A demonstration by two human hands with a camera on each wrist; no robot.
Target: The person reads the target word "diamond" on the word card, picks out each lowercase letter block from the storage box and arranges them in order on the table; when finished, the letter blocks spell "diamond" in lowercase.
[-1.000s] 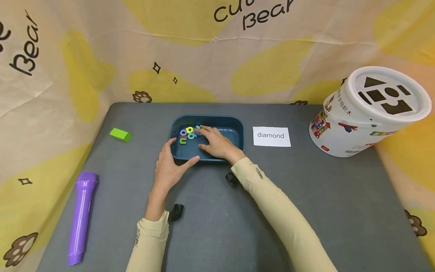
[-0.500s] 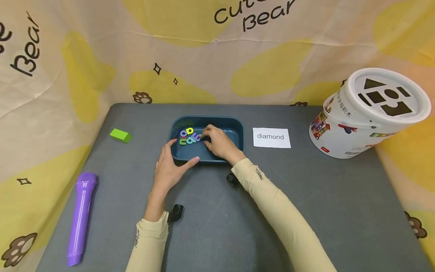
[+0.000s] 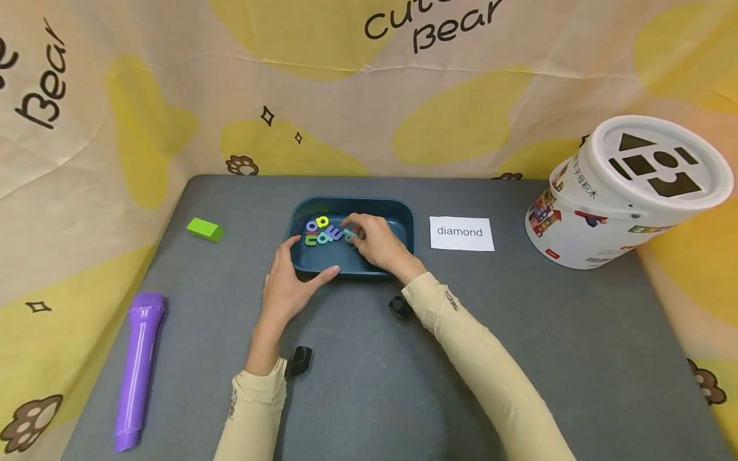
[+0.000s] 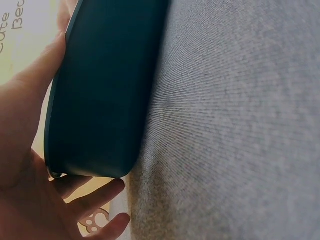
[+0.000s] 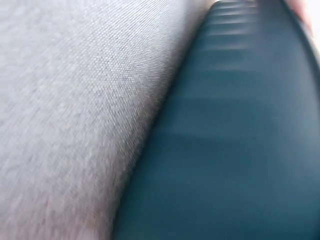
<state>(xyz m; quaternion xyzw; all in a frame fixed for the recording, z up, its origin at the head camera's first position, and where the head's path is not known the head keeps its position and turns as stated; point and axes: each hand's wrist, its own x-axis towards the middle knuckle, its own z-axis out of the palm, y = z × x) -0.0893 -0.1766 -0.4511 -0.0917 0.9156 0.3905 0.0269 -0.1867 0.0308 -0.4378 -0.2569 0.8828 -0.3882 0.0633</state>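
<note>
A dark blue tray point(image 3: 323, 262) holds several small coloured plastic letters. My left hand point(image 3: 286, 288) holds its near left corner, thumb point(image 4: 47, 57) at the front rim and fingers at the left side. Inside the tray, my right hand point(image 3: 377, 243) pinches a small teal letter point(image 3: 349, 234) between thumb and fingers. Left of it lie a purple letter point(image 3: 334, 233), a round teal letter point(image 3: 324, 238), a green letter point(image 3: 311, 241), a purple ring-shaped letter point(image 3: 312, 226) and a yellow letter point(image 3: 322, 221). The right wrist view shows mostly the tray's outer wall point(image 5: 225, 150).
A white card point(image 3: 461, 233) printed "diamond" lies right of the tray. Farther right stands a large white bucket point(image 3: 594, 211) with shape cutouts in its lid. A green block point(image 3: 204, 230) and a purple toy microphone point(image 3: 138, 371) lie at the left of the grey table point(image 3: 369, 384).
My right hand has drawn back a little to the right, and the teal letter now shows in its pinch. The purple letter lies uncovered beside the round teal one. The left hand has stayed put.
</note>
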